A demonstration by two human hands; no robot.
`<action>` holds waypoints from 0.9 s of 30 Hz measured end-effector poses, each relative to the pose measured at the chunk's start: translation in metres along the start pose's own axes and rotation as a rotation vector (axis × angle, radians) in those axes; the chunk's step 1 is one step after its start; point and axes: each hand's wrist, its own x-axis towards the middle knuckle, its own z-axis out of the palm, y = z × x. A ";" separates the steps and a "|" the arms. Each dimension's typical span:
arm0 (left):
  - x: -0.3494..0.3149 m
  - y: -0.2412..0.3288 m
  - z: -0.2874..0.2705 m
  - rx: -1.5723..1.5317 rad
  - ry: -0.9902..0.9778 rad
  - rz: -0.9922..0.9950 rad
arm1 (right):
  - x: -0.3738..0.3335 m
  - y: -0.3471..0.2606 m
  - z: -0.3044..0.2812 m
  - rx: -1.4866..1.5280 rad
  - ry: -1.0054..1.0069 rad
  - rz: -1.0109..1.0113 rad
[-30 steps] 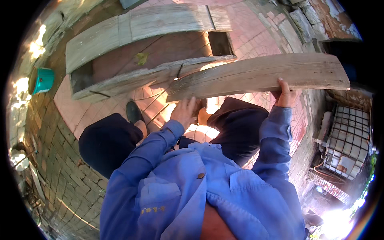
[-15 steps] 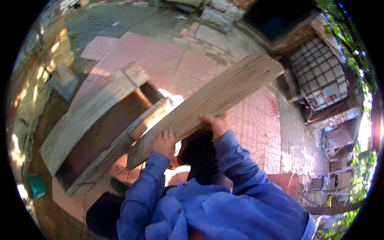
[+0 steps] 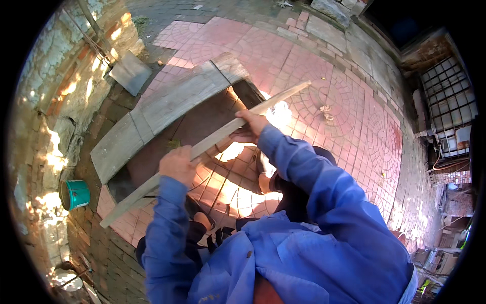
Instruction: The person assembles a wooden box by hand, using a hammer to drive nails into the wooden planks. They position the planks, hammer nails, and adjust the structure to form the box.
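Observation:
A long weathered wooden board (image 3: 215,140) stands on edge in both my hands, its narrow edge toward me. My left hand (image 3: 177,165) is closed over it near its left part. My right hand (image 3: 251,125) grips it further along, thumb on top and fingers below. Just beyond lies a long wooden trough-like frame (image 3: 169,105) with a dark band across its far side. The board runs along the frame's near side and hides most of that side; whether the two touch I cannot tell.
A green bucket (image 3: 77,194) stands by the rough wall (image 3: 43,101) on the left. A grey flat panel (image 3: 130,72) leans there too. A wire-gridded white crate (image 3: 448,104) is at the far right. Pink patterned paving (image 3: 349,131) surrounds my feet.
The board has turned from its broad face to its narrow edge and come down along the frame's near side. My view has shifted left. Both hands keep their hold.

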 end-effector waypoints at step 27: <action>-0.214 -0.386 0.018 0.194 0.089 -1.152 | 0.226 -0.088 -0.142 -1.209 0.398 -0.562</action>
